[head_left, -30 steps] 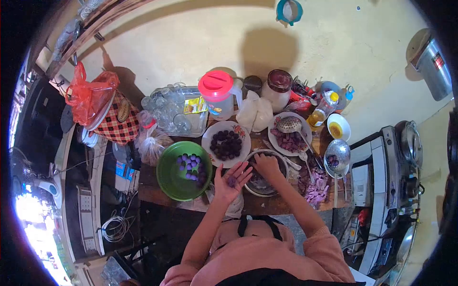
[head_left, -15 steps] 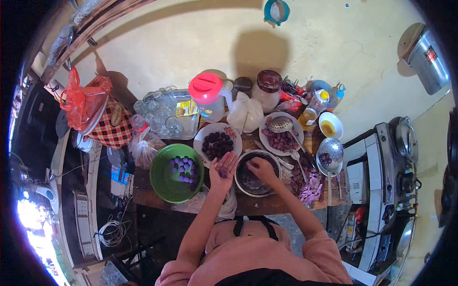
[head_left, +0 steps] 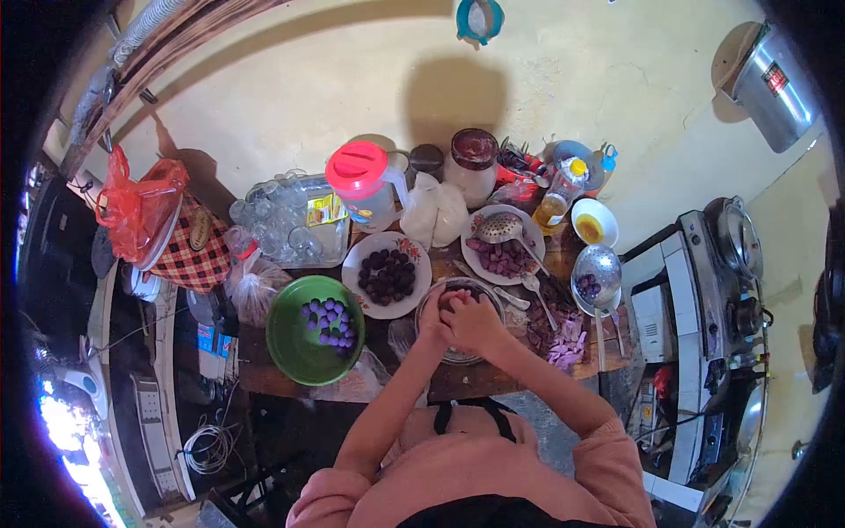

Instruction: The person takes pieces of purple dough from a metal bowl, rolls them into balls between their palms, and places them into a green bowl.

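My left hand (head_left: 432, 320) and my right hand (head_left: 475, 324) are pressed together over a metal bowl (head_left: 498, 350). My right fingers fold over the left palm, hiding the purple dough that lay there a moment before. Left of my hands a green basin (head_left: 286, 356) holds several smooth purple balls (head_left: 330, 322). A flowered plate (head_left: 363, 249) behind carries darker, rougher balls (head_left: 387, 277). To the right, pale purple chunks (head_left: 568, 346) lie on the wooden table.
Behind the bowl are a plate of purple cubes (head_left: 502, 258) with a skimmer (head_left: 500, 228), a pink-lidded pitcher (head_left: 359, 189), a jar (head_left: 473, 167) and a glass tray (head_left: 333, 245). Another skimmer (head_left: 598, 268) rests at right, near the stove (head_left: 704, 290).
My right hand has come out of the bowl and closed over my left palm. My left hand has turned inward and moved right over the bowl. The view has shifted slightly.
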A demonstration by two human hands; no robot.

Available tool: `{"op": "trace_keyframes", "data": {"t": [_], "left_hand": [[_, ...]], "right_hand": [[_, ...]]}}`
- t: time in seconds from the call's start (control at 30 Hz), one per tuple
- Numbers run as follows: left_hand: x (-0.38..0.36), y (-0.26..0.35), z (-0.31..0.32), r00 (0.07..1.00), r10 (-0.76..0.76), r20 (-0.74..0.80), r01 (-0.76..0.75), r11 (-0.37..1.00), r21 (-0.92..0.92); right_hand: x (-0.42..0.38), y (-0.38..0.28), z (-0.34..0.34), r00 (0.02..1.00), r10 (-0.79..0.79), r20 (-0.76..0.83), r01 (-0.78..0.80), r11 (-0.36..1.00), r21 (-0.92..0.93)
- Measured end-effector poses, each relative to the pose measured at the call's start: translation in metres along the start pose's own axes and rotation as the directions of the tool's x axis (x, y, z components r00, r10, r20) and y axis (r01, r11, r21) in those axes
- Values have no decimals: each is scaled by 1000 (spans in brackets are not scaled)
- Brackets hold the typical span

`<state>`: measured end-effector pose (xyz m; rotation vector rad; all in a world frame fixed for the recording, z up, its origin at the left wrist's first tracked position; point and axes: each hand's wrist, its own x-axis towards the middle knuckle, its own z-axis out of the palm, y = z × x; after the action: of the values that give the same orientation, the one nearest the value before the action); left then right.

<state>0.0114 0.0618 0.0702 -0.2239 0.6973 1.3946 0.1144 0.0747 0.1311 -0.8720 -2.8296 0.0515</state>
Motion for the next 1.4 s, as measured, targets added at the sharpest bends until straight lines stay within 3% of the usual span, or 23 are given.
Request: {"op": "trace_keyframes", "data": {"t": [0.03,0.13,0.17,0.2,0.23,0.27,0.33,0.43,0.53,0.6,0.63,0.67,0.7,0.73,0.87,0.97,1.07,1.17,1.27,1.37,1.4], "left_hand": [[4,-2,-3,998,-56,-24,55,998,-35],[28,-5,-16,996,-53,-69,47,996,-80],[28,-1,-23,999,-45,12,45,998,-42],[25,7,-30,995,-38,94,38,999,-6],[21,11,-31,984,-33,175,28,999,30],[19,10,-29,987,-27,159,28,1000,-9],[8,11,-16,992,-16,126,26,996,-81],[5,17,-18,948,-18,318,98,967,-237],[-23,20,39,989,89,-117,-103,988,-117],[-14,14,26,997,75,-27,-77,995,-68],[-13,11,22,998,65,17,-64,997,-43],[-12,6,19,989,74,125,-70,997,-38],[-12,-1,20,969,80,233,-75,997,-33],[-12,-4,21,937,85,338,-80,996,-28],[-27,-1,38,999,5,50,-9,997,80],[-22,4,25,994,1,108,-1,1000,-7],[-22,-1,31,976,-11,219,-7,996,83],[4,-9,-5,960,18,279,-54,991,120],[-2,-12,-1,921,146,361,-199,973,113],[-10,-19,11,909,-74,409,34,994,104],[0,-22,0,793,-64,606,72,997,12]], "right_hand": [[0,1,-2,997,-17,-76,14,999,-42],[3,3,-46,958,197,208,-207,978,29],[-1,9,-47,940,269,208,-334,848,412],[-8,20,-49,913,331,236,-393,568,723],[-14,28,-50,882,373,288,-375,187,908],[-19,33,-45,898,317,304,-302,-57,952],[-25,38,-36,936,209,283,-134,-531,837],[-30,35,-38,933,194,305,-123,-624,772],[-33,32,-37,939,218,265,-94,-579,810],[-28,16,-27,936,340,88,-77,-48,996],[-26,5,-21,933,359,-18,-72,236,969],[-26,-8,-19,951,304,-61,-130,569,812],[-27,-22,-19,968,239,-80,-159,825,542],[-30,-29,-18,983,171,-74,-154,968,196],[-36,-16,-23,971,239,10,-209,827,522],[-39,0,-30,922,363,-131,-141,632,762],[-44,-14,-10,991,101,-92,-76,968,240],[-36,2,-31,960,266,-85,-178,817,548],[-18,25,-20,923,363,-127,-172,686,707],[9,17,7,911,345,-227,-142,778,612],[13,8,23,908,347,-236,-206,858,470]]}}
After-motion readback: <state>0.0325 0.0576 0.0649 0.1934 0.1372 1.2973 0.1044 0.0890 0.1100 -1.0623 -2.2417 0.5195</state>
